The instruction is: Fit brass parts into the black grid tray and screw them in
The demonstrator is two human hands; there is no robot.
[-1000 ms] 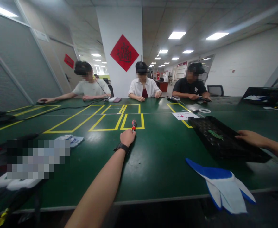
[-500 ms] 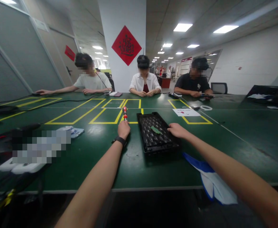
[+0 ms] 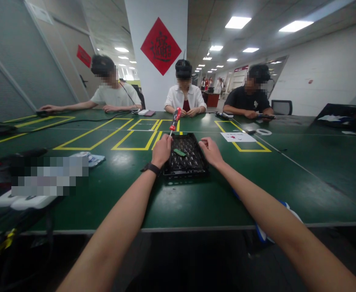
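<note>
Head view: screwdriver (image 3: pixel 175 119) held by left hand (image 3: pixel 161 150); right hand (image 3: pixel 211 151) at tray (image 3: pixel 185 175), grip unclear — green piece (image 3: pixel 179 152) could be spilled by tilting.

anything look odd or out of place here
Yes: the blue-and-white glove partly overhangs the near table edge and might slip off. Also, the left hand holds the screwdriver by its shaft, not its handle.

1. Ceiling panels (image 3: pixel 238 22) gave dim white light from above.
2. Glare spotted the green table (image 3: pixel 121 164).
3. Shadow darkened the space (image 3: pixel 178 259) beneath.
4. Wide-angle distortion slanted the side walls (image 3: pixel 327 61).
5. Pixelated patches (image 3: pixel 56 174) hid detail at left.
</note>
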